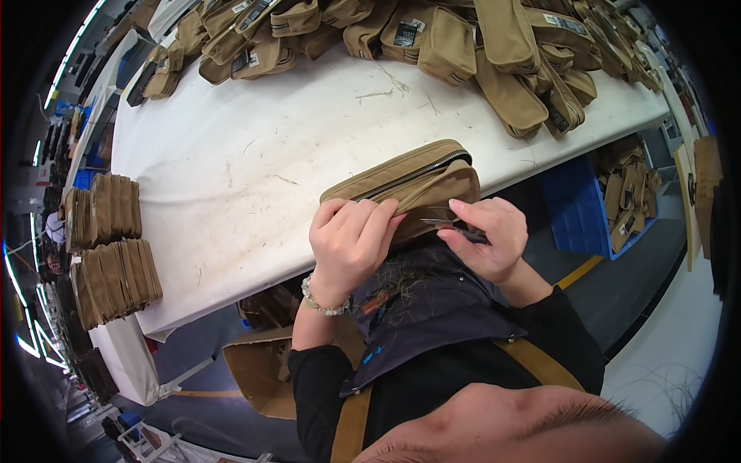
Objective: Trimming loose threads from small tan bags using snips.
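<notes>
Left hand [351, 235] pinching pouch [423, 185] edge, right hand [498, 235] gripping snips [441, 222]; best hold cloth taut, blade tips skimming, never biting, the fabric.

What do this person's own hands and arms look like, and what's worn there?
The left hand and right hand wear no gloves; a bracelet of pale greenish beads circles the left wrist, none shows on the right. Black sleeves stop short of both wrists.

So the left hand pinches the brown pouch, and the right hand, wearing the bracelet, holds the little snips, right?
Almost: the head view shows the left hand wearing the bracelet. It does pinch the brown pouch, and the right hand holds the little snips.
</notes>
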Demonstrator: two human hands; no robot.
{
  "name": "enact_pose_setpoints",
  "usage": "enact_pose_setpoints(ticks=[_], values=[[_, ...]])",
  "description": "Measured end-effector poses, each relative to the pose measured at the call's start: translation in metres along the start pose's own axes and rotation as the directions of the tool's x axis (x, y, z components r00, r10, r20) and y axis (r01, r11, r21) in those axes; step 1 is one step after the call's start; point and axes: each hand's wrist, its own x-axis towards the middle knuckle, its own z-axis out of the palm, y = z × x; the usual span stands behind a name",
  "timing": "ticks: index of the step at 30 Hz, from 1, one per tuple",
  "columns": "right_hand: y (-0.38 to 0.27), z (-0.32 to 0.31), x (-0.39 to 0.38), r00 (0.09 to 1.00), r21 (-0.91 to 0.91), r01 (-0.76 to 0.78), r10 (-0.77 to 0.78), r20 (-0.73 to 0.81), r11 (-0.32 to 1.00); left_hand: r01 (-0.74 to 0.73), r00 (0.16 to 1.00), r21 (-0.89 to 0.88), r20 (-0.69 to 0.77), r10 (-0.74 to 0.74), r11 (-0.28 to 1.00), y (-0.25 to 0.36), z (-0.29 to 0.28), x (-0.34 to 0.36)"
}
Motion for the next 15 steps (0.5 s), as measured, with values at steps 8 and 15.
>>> enact_pose_setpoints(ticks=[8, 15], values=[[-0.001, 0.015, -0.004, 0.998, 0.063, -0.052, 0.049, 0.047, 0.997, 0.033, 0.998, -0.001, -0.045, -0.033, 0.999, 0.010, -0.005, 0.000], [-0.002, 0.016, -0.001, 1.000, -0.013, 0.015, -0.015, 0.023, 1.000, -0.008, 0.998, 0.008, -0.061, 0.008, 1.000, 0.009, -0.004, -0.003]])
